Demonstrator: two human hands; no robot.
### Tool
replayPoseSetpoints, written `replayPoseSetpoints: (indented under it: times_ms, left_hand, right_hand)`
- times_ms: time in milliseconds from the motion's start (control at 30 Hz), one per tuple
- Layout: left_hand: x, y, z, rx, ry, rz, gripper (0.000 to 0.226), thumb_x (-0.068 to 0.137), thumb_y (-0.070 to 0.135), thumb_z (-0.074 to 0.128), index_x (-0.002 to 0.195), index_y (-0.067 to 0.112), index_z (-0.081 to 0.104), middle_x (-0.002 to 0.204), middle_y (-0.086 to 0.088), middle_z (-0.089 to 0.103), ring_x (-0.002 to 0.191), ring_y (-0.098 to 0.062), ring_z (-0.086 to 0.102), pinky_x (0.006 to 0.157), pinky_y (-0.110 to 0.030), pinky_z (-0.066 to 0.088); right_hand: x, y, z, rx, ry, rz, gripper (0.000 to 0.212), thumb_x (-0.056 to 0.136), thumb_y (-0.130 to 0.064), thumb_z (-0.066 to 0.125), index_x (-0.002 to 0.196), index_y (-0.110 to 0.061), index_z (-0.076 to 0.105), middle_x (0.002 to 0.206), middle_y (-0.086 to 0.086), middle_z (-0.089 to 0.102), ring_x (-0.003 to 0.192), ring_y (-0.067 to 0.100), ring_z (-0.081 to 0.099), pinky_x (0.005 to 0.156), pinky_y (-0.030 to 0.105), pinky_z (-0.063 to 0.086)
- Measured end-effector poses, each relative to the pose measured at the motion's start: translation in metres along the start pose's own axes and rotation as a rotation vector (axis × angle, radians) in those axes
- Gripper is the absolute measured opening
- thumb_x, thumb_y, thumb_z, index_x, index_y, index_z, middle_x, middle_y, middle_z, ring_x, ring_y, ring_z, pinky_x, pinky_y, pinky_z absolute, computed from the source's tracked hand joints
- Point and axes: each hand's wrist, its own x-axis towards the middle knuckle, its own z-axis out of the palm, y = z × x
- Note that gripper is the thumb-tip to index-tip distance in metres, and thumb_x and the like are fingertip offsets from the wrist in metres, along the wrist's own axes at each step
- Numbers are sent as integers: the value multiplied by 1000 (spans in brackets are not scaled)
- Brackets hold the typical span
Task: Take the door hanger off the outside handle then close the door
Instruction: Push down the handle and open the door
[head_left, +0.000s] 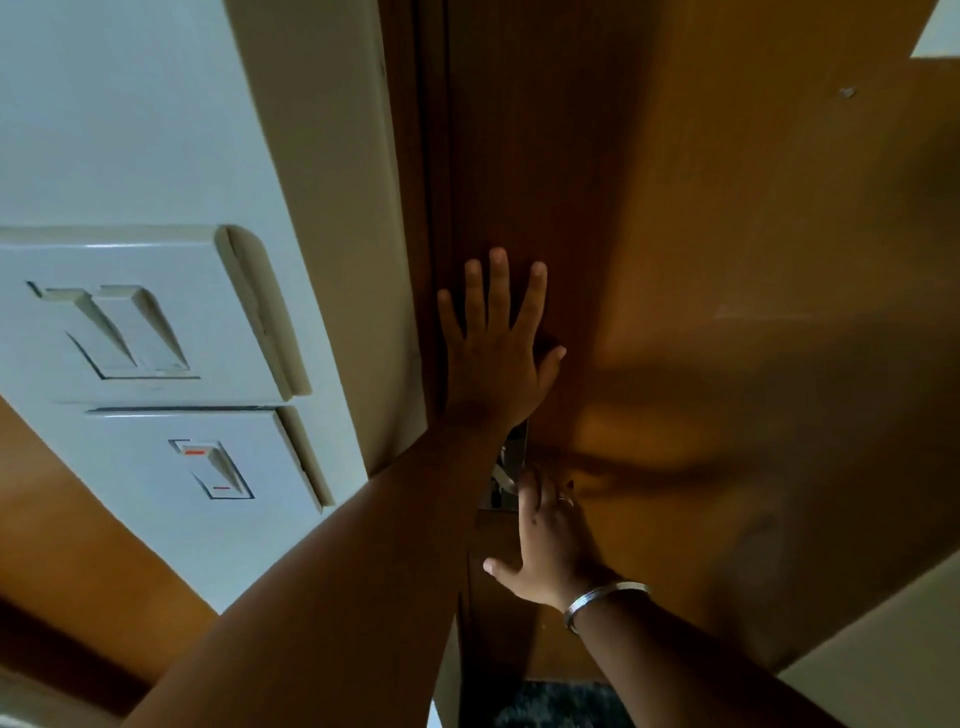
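the left hand (493, 353) lies flat, fingers spread, on the brown wooden door (727, 260) beside its frame, apparently to press it closed. the right hand (545, 551), open too, rests by the metal lock plate (511, 452) (door hanger not in sight).

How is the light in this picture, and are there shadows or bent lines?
Head view: dim, warm light on the door; a broad dark shadow falls right of the left hand and around the right hand. Wide-angle distortion curves the wall edge and tilts the switch plates. The handle area is dark and unclear.
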Motion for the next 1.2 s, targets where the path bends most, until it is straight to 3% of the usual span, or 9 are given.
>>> replayPoseSetpoints:
  times_ms: [267, 467, 533, 633, 700, 800, 1000, 1200]
  left_hand:
    - [-8, 6, -17, -50, -67, -35, 100, 78, 75, 47, 155, 23, 9, 162, -22, 10, 148, -44, 4, 113, -67, 3]
    - [-27, 12, -38, -103, -80, -30, 101, 79, 77, 44, 155, 24, 5, 163, -19, 3, 148, -40, -6, 112, -63, -9]
    - [-34, 14, -44, -107, -100, -36, 101, 79, 77, 41, 155, 26, -2, 161, -15, -12, 145, -36, -17, 112, -61, -13]
    - [-43, 19, -59, -149, -172, -53, 106, 78, 78, 40, 147, 33, -27, 147, -4, -49, 137, -28, -42, 109, -56, -26]
    - [-49, 22, -70, -155, -231, -66, 107, 79, 79, 39, 141, 35, -36, 139, 1, -58, 131, -25, -51, 105, -54, -32]
    - [-63, 29, -92, -95, -265, -72, 103, 82, 79, 34, 144, 33, -35, 144, -2, -52, 131, -26, -50, 106, -54, -30]
    - [-100, 37, -141, 9, -223, -34, 90, 87, 74, 27, 153, 28, -13, 163, -8, -20, 147, -30, -23, 117, -54, -15]
    - [-136, 39, -187, 89, -211, 85, 85, 87, 74, 23, 154, 28, -3, 165, -8, -6, 150, -29, -11, 119, -52, -11]
  right_hand:
    - [-14, -2, -6, -9, 18, -23, 114, 67, -74, 64, 150, -16, 11, 153, 10, 29, 135, 28, 35, 110, 37, 35]
    - [-37, -8, -8, -20, -19, 20, 120, 65, -77, 62, 152, -17, 6, 155, 11, 27, 141, 30, 27, 115, 40, 31]
    - [-45, -9, -12, -50, -48, 20, 121, 65, -76, 63, 152, -16, 5, 156, 11, 27, 142, 30, 28, 116, 42, 28]
    - [-63, -14, -21, -85, -101, 29, 120, 67, -75, 64, 153, -17, 4, 157, 12, 26, 143, 31, 26, 118, 44, 26]
    - [-73, -15, -30, -121, -137, 29, 118, 69, -74, 62, 153, -18, 2, 158, 13, 23, 144, 32, 24, 117, 45, 25]
    - [-94, -14, -45, -178, -155, 9, 112, 73, -73, 58, 154, -20, 3, 159, 11, 22, 143, 34, 23, 115, 45, 28]
    - [-149, -14, -52, -185, -174, -12, 107, 77, -68, 58, 154, -22, -1, 164, 10, 7, 149, 35, 5, 120, 47, 10]
    - [-204, -6, -56, -155, -191, -21, 103, 81, -66, 56, 154, -25, -3, 164, 10, -2, 150, 34, -4, 121, 48, 3]
